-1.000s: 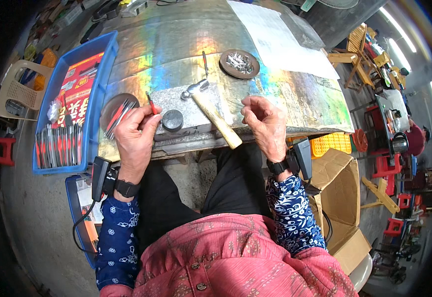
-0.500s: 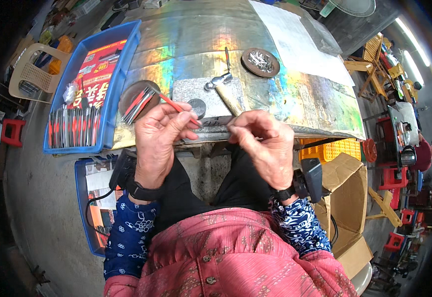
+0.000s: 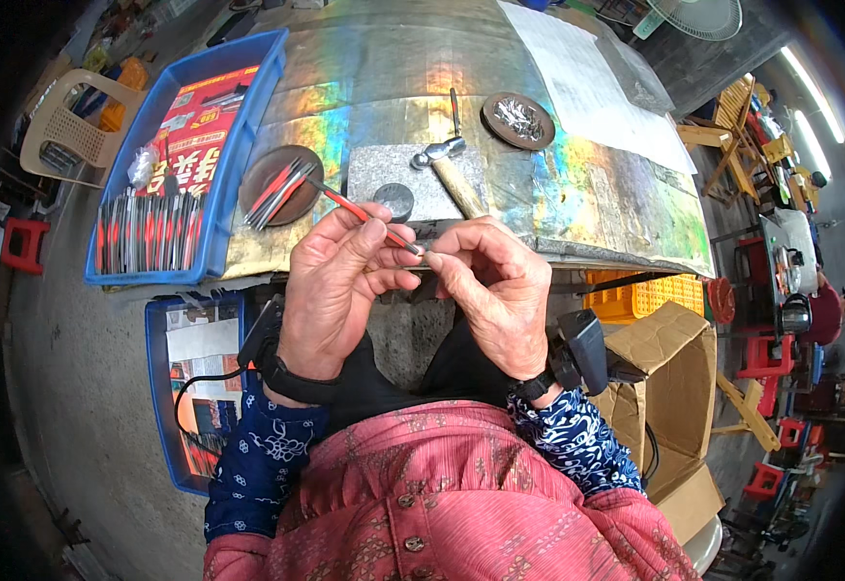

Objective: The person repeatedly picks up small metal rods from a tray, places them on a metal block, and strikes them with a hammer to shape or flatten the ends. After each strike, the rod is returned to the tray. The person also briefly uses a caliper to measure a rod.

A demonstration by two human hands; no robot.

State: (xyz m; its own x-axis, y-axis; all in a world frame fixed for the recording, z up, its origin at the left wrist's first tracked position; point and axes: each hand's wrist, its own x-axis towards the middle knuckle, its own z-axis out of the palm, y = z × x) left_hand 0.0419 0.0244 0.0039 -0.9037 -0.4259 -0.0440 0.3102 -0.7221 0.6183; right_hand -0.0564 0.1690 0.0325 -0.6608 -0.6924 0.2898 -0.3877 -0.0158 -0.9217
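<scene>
Red in the middle and dark at both ends, a slim pen-like stick (image 3: 347,204) is clamped between the thumb and fingers of the left hand (image 3: 331,290), its near end sticking out toward the right hand (image 3: 500,295). That right hand has thumb and forefinger drawn together right at the stick's near end; whether they pinch anything cannot be made out. Both hands are on the person's side of a flat, speckled grey stone block (image 3: 369,167), and the stick slants across the block's near left corner, its far end pointing left.

On the block, just beyond the left fingers, a short, dark round cylinder (image 3: 394,199) takes up the near part. A hammer with a pale wooden handle (image 3: 457,188) lies along the block's right part, its grip running down to the right hand. Left of the block, a round brown dish (image 3: 302,205) carries a bundle of red, black and silver sticks (image 3: 277,196). Farther left, a long blue plastic tray (image 3: 253,107) has a packed row of similar sticks. Beyond the block a thin dark stick (image 3: 454,109) lies on the bench (image 3: 384,68); beyond and right, another brown dish (image 3: 499,134) holds small silvery pieces (image 3: 519,118).
</scene>
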